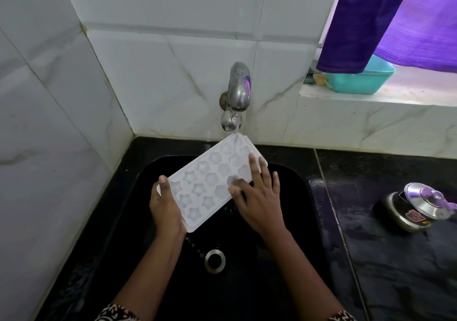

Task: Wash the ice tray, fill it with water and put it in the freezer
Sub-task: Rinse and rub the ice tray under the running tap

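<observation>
White plastic ice tray with star-shaped cells (pixel 210 182) held tilted over the black sink (pixel 291 221), its far corner right under the steel wall tap (pixel 238 90); a thin stream of water lands there. Left hand (pixel 165 207) grips the near-left edge, thumb on top, fingers wrapped underneath and hidden. Right hand (pixel 257 197) lies flat on the tray's right side, fingers (pixel 254 168) spread across the cells. Round metal drain (pixel 214 260) below the tray. On the black stone table to the right, a steel pressure cooker (pixel 415 209). Teal plastic tub (pixel 358 78) on the window ledge, under a purple cloth (pixel 366 21).
</observation>
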`<state>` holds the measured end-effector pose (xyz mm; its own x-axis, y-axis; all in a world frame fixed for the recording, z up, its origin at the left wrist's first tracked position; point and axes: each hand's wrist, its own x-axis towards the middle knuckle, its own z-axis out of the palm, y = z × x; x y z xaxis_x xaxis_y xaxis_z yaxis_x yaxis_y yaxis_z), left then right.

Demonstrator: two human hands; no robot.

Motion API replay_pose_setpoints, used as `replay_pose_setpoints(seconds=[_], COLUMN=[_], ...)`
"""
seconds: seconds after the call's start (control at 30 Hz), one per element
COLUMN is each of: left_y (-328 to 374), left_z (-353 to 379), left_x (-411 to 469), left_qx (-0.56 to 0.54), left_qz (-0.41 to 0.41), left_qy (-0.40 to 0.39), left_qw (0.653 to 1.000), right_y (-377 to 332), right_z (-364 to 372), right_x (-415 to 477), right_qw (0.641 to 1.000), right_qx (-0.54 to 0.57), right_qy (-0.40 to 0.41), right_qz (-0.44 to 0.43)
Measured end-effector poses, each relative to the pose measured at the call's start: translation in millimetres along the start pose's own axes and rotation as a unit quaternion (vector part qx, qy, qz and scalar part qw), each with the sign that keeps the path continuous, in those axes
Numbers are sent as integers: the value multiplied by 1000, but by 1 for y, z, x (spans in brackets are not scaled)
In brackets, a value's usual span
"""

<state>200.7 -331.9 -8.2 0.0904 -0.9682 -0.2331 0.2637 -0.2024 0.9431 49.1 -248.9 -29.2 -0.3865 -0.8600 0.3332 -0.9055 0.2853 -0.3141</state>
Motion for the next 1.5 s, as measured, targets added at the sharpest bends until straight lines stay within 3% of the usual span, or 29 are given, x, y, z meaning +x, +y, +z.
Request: replay_pose_setpoints(seconds=[0.07,0.2,0.37,0.5,0.63,1.1,1.23,1.4,1.5], left_y=[-2,3,-1,6,2,5,5,7,2], left_z=[2,4,6,6,8,3,6,-1,-1], left_x=[-2,5,4,11,5,9,8,7,1], left_qx=[1,1,5,5,11,-2,-4,-3,1], left_qz=[-4,12,6,19,14,15,7,8,-3], left_qy=[-1,3,-2,2,-5,2,-9,-2,-12], left_qw=[1000,1000,1000,1000,1000,1000,1000,1000,1000], right_y=[-8,-9,-10,-5,-3,1,-7,2,-1], right_z=[4,10,6,9,6,7,6,8,4], right_x=[1,-5,7,2,6,-1,2,-6,-1], right_qw=[1000,1000,1000,999,999,999,1000,998,1000], right_qx=[-3,-23,2,-26,7,-34,-1,-31,-2], right_qy=[7,5,22,23,30,17,21,19,27], right_qz=[21,-17,17,-34,14,-38,11,-49,-12])
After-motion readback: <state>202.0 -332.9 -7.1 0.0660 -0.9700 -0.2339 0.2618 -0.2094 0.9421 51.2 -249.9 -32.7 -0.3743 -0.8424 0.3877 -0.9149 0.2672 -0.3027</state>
